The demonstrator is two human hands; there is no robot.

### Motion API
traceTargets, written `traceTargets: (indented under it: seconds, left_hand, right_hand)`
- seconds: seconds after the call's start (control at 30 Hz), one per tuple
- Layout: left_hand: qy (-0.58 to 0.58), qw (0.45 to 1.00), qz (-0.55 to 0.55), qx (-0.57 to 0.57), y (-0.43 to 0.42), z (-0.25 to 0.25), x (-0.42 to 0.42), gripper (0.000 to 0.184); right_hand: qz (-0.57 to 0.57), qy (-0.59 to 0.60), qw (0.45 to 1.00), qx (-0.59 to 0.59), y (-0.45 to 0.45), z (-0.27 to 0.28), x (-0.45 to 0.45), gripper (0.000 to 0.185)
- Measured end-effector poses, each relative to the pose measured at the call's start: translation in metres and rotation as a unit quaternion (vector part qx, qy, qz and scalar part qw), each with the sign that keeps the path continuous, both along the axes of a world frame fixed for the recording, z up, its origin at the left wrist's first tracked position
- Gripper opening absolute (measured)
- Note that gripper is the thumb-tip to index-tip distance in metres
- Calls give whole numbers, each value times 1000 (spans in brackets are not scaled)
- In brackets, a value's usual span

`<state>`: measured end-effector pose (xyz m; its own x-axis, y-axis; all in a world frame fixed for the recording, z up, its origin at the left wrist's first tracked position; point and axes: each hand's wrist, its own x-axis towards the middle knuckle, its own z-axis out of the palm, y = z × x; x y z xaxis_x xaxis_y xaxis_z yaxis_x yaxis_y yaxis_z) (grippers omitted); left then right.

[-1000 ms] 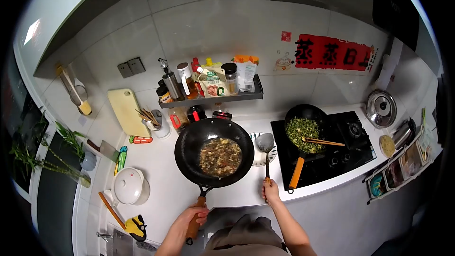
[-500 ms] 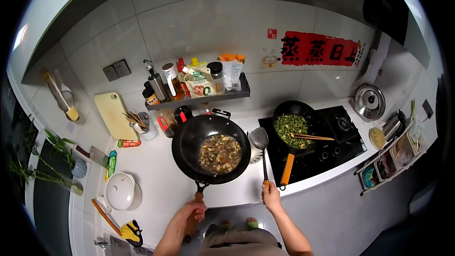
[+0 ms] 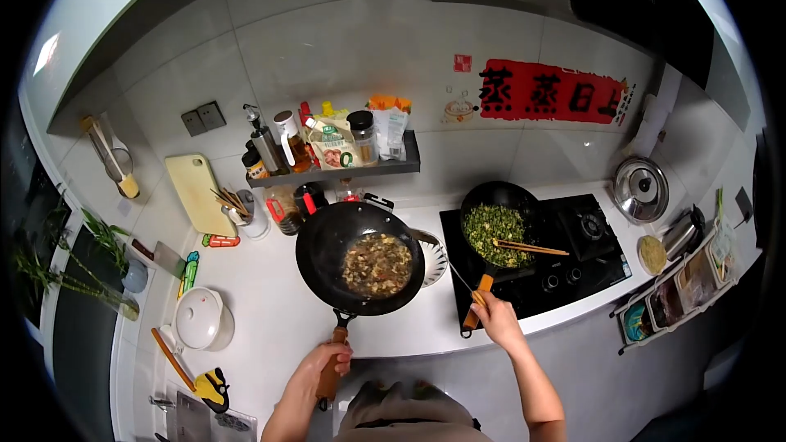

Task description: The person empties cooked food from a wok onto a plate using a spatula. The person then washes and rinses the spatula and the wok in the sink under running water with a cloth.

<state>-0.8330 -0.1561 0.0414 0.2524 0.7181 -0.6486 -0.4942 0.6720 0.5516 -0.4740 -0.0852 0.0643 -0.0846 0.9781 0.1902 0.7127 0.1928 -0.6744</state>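
My left hand (image 3: 326,364) is closed round the wooden handle of a large black wok (image 3: 360,258), held above the white counter. Brown, saucy chopped food (image 3: 377,265) lies in the wok. My right hand (image 3: 496,316) grips the handle of a ladle (image 3: 465,280), whose bowl is at the wok's right side and hard to make out. Under it is a white patterned plate (image 3: 434,259), partly covered by the wok. Close to my right hand is the orange handle of a smaller pan (image 3: 501,192) on the stove, with chopped greens and wooden chopsticks (image 3: 532,247) in it.
A wall shelf (image 3: 340,172) with bottles and packets hangs behind the wok. On the left stand a lidded white pot (image 3: 203,319), a cutting board (image 3: 199,196) and a yellow-black mitt (image 3: 213,389). The black stove (image 3: 573,254), a steel lid (image 3: 641,189) and a rack (image 3: 679,295) are right.
My right hand has moved right and up with the ladle, which now tilts leftward beside the smaller pan's handle. More of the plate shows. My left hand still holds the wok.
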Motion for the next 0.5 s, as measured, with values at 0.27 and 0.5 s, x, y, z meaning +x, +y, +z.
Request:
traceTargets:
  seconds: [0.27,0.5]
  left_hand:
    - [-5,1000,14,10,6,1,20,15]
    - [32,999,34,22,14,19,35,14]
  right_hand:
    - [160,-228,955,100,37,38,28,29]
    - [230,-296,885,277,69,44,23,21]
